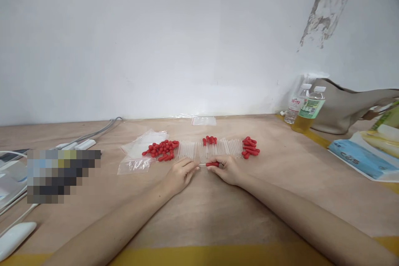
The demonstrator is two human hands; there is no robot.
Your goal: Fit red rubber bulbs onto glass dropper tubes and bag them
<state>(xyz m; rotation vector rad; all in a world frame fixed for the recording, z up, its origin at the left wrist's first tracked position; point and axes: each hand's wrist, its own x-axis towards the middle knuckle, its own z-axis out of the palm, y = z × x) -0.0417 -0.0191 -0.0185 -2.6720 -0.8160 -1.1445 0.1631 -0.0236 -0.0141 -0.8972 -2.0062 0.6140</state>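
My left hand (pixel 181 174) pinches a thin clear glass tube (pixel 202 165) by one end, low over the table. On its other end sits a red rubber bulb (pixel 212 164), which the fingers of my right hand (pixel 230 169) grip. How deep the tube goes into the bulb is hidden. Just beyond my hands lie a row of clear tubes (pixel 187 150) and another row (pixel 232 147). Several droppers with red bulbs (pixel 210 141) lie between these rows. Loose red bulbs (pixel 162 149) are heaped at the left, and a smaller heap of bulbs (pixel 250 148) lies at the right.
Clear plastic bags (pixel 137 158) lie at the left, and a small bag (pixel 204 121) rests near the wall. Two bottles (pixel 307 110), a grey bag (pixel 335 110) and a blue packet (pixel 361 158) occupy the right. Cables and a white mouse (pixel 17 239) are far left.
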